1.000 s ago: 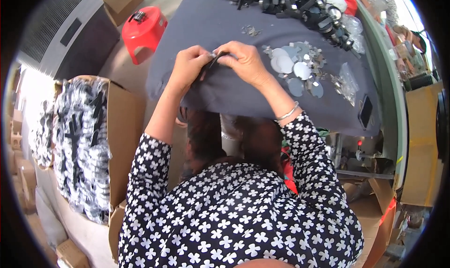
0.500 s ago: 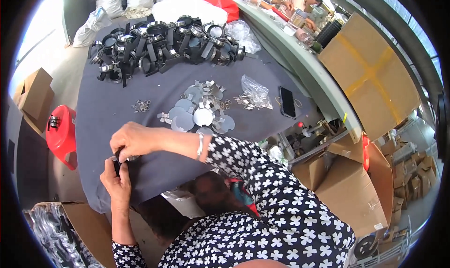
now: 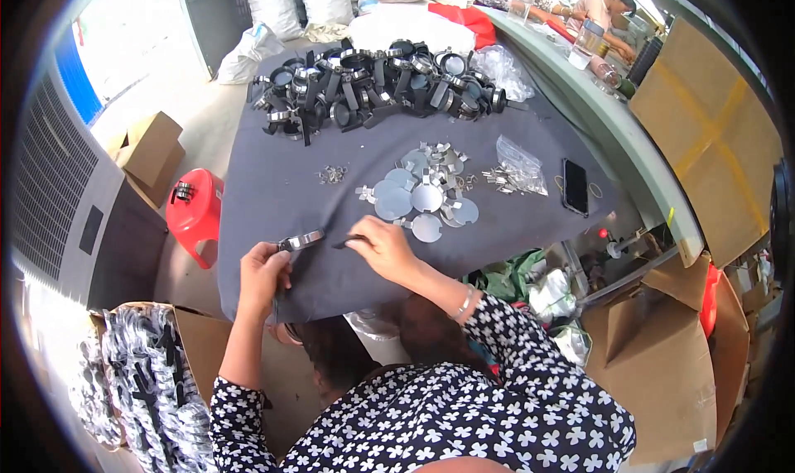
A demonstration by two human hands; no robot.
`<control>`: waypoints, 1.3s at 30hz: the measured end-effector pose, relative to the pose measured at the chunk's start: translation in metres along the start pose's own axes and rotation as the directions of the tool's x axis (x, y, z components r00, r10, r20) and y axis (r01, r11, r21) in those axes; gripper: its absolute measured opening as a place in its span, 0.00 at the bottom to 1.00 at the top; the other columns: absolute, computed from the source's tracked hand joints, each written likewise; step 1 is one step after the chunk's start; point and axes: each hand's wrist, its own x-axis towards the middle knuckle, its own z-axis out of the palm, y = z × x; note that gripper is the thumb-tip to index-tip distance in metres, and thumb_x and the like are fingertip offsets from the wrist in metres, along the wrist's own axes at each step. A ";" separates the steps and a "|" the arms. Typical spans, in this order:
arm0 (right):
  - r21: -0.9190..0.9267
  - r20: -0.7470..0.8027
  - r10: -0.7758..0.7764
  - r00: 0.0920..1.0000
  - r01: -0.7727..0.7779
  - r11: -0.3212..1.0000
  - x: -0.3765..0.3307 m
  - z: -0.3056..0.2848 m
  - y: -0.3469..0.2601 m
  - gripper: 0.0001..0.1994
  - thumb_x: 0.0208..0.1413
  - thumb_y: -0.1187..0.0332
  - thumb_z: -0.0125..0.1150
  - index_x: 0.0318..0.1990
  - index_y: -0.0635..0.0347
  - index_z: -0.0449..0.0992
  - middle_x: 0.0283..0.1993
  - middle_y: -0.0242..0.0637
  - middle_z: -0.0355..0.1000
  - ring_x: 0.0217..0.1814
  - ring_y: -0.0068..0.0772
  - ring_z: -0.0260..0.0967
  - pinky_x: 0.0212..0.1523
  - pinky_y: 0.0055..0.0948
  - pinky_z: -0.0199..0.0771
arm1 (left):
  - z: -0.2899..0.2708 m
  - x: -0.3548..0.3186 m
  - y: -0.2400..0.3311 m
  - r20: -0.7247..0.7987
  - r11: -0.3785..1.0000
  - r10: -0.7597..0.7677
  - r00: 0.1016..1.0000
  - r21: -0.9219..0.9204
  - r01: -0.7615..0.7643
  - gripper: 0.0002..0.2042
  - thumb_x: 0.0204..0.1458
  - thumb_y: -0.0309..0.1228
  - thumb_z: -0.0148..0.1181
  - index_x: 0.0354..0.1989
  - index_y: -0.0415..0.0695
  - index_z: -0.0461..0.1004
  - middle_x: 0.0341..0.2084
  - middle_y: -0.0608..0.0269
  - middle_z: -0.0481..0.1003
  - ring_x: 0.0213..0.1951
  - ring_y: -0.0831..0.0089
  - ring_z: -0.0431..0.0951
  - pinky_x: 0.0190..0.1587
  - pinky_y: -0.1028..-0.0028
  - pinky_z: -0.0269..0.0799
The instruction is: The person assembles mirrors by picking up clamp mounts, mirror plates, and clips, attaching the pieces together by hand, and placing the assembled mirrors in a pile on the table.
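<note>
My left hand (image 3: 263, 274) is closed on a wristwatch with a round silver case (image 3: 301, 241). Its dark strap hangs below my fingers, over the table's near edge. To the right of the case, my right hand (image 3: 383, 248) pinches a short black strip (image 3: 351, 241), apart from the watch; whether it is a strap piece or a tool I cannot tell. Beyond my right hand lies a pile of round grey discs with small metal tabs (image 3: 396, 201). A heap of black-strapped watches (image 3: 356, 84) covers the far part of the table.
Small metal parts (image 3: 333, 174) lie left of the discs; more spill from a clear bag (image 3: 520, 171) beside a phone (image 3: 575, 185). A red stool (image 3: 195, 212) stands left of the grey tabletop (image 3: 273, 192). Cardboard boxes flank me. Another person (image 3: 603, 18) works at the far right.
My hands have come apart; the right one has moved away to the right with the black strip, and the watch case now shows. The whole view has swung left.
</note>
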 end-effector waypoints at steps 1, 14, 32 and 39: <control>-0.003 -0.028 0.078 0.997 -0.078 0.997 -0.009 -0.009 0.006 0.07 0.44 0.74 0.61 0.28 0.62 0.68 0.27 0.41 0.67 0.28 0.45 0.68 0.27 0.35 0.66 | 0.007 0.001 0.012 -0.020 0.996 -0.046 0.999 -0.075 0.045 0.04 0.47 0.23 0.54 0.30 0.36 0.69 0.16 0.61 0.70 0.11 0.78 0.66 0.13 0.79 0.59; -0.096 -0.020 0.043 0.999 -0.044 0.994 -0.016 -0.014 0.003 0.09 0.44 0.74 0.61 0.28 0.62 0.66 0.27 0.40 0.66 0.28 0.47 0.67 0.26 0.37 0.65 | 0.167 0.139 0.161 -0.033 0.911 0.386 0.922 -0.141 -0.386 0.29 0.49 0.38 0.57 0.58 0.39 0.57 0.43 0.55 0.70 0.38 0.67 0.73 0.41 0.66 0.69; -0.403 -0.032 0.079 0.996 -0.085 0.911 0.012 -0.017 -0.013 0.12 0.45 0.71 0.60 0.38 0.64 0.68 0.37 0.45 0.66 0.38 0.47 0.67 0.37 0.39 0.69 | 0.038 0.014 -0.025 -0.105 0.592 0.629 0.770 0.707 -0.387 0.08 0.42 0.25 0.58 0.33 0.41 0.73 0.24 0.55 0.74 0.27 0.59 0.75 0.31 0.67 0.70; -0.510 -0.064 -0.121 0.991 0.072 0.857 0.168 -0.083 0.042 0.18 0.45 0.62 0.63 0.41 0.65 0.71 0.41 0.48 0.69 0.44 0.49 0.67 0.45 0.39 0.67 | 0.038 0.010 -0.020 -0.083 0.552 0.678 0.730 0.713 -0.432 0.07 0.40 0.23 0.58 0.30 0.40 0.72 0.24 0.56 0.72 0.29 0.56 0.73 0.31 0.64 0.69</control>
